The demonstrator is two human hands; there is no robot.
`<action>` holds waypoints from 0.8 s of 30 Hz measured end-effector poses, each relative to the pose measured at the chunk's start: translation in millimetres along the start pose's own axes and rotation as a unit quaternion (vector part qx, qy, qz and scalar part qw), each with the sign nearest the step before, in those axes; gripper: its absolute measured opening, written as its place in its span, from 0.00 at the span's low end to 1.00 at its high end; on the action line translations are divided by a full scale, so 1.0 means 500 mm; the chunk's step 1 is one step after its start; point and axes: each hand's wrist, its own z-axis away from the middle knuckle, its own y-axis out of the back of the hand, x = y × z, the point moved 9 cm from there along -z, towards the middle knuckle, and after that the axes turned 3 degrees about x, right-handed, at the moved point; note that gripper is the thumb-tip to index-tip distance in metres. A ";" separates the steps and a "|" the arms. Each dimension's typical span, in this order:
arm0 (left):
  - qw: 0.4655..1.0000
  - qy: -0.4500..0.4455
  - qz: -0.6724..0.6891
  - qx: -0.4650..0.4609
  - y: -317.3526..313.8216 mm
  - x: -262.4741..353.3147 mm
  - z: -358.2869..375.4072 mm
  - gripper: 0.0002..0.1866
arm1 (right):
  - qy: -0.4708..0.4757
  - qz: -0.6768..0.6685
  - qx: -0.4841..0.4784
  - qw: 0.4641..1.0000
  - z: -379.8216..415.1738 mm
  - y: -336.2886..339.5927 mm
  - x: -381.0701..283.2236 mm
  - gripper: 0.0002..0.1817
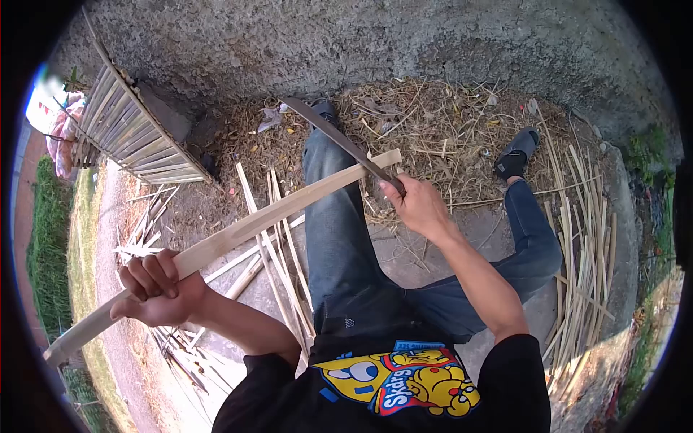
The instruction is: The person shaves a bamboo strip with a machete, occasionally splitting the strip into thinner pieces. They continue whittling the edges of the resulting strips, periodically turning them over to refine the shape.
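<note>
A long pale strip of split bamboo or wood (253, 222) runs slantwise from the lower left to the middle. My left hand (160, 290) is wrapped round it near its lower part. My right hand (415, 206) grips the near end of a long dark blade (328, 128), whose handle is hidden in the fist. The blade crosses the strip close to its upper right end, and a small raised sliver shows where they meet. Beneath the strip is my outstretched leg in jeans (336, 231).
A rough concrete wall (325, 43) stands ahead, with shavings (433, 130) along its foot. A slatted panel (133, 133) leans at the upper left. Split strips lie in piles at the right (588, 252) and left (195, 361). My other leg (530, 224) bends out to the right.
</note>
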 end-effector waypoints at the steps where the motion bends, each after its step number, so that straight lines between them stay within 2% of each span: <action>1: 0.998 -0.013 -0.039 0.039 0.015 -0.005 -0.002 0.33 | -0.001 0.001 -0.002 1.000 0.015 -0.008 -0.001 0.29; 2: 0.999 0.009 0.031 -0.004 0.032 -0.006 -0.016 0.32 | -0.015 -0.004 -0.003 1.000 0.020 -0.014 -0.002 0.29; 4: 0.997 0.018 0.068 -0.040 0.027 -0.007 -0.022 0.32 | -0.026 -0.053 -0.001 0.998 0.027 -0.010 -0.032 0.30; 7: 0.997 0.020 0.063 -0.036 -0.001 -0.064 0.013 0.32 | 0.083 -0.063 0.029 0.994 0.055 -0.021 -0.144 0.29; 8: 0.998 0.021 0.051 -0.027 -0.003 -0.078 0.019 0.32 | 0.081 -0.063 0.029 0.994 0.054 -0.015 -0.140 0.29; 10: 0.995 0.025 0.086 -0.045 0.010 -0.017 -0.014 0.33 | 0.167 -0.002 0.081 0.983 0.055 0.014 -0.155 0.28; 11: 0.995 -0.005 0.085 -0.050 0.049 0.091 -0.051 0.35 | 0.077 0.047 0.073 0.993 0.022 0.039 -0.062 0.28; 12: 0.995 -0.071 0.038 -0.061 0.114 0.230 -0.087 0.36 | -0.067 0.033 0.056 0.996 -0.006 0.066 0.082 0.30; 13: 0.982 -0.142 0.096 -0.077 0.163 0.370 -0.096 0.37 | -0.172 0.034 0.085 0.981 -0.021 0.100 0.246 0.32; 14: 0.968 -0.234 0.084 -0.037 0.180 0.451 -0.092 0.37 | -0.260 0.063 0.084 0.960 -0.009 0.126 0.400 0.34; 15: 0.943 -0.326 0.072 0.000 0.189 0.505 -0.084 0.37 | -0.304 0.088 0.098 0.943 0.020 0.144 0.507 0.35; 16: 0.958 -0.273 0.061 -0.059 0.178 0.488 -0.098 0.37 | -0.258 0.159 0.160 0.939 0.049 0.158 0.569 0.37; 17: 0.969 -0.219 0.041 -0.112 0.159 0.458 -0.101 0.37 | -0.288 0.096 0.169 0.938 0.073 0.158 0.580 0.36; 18: 0.979 -0.173 -0.007 -0.105 0.143 0.406 -0.107 0.37 | -0.325 0.033 0.166 0.931 0.100 0.154 0.576 0.36; 19: 0.983 -0.167 -0.028 -0.071 0.151 0.368 -0.113 0.37 | -0.321 0.034 0.154 0.934 0.109 0.152 0.561 0.36; 20: 0.987 -0.118 0.022 -0.107 0.114 0.302 -0.112 0.38 | -0.321 -0.059 0.147 0.934 0.126 0.146 0.507 0.34; 21: 0.990 -0.107 0.041 -0.082 0.117 0.269 -0.116 0.38 | -0.320 -0.152 0.148 0.924 0.135 0.140 0.454 0.32; 24: 0.988 -0.078 0.111 -0.080 0.113 0.206 -0.122 0.39 | -0.322 -0.203 0.152 0.912 0.147 0.118 0.369 0.29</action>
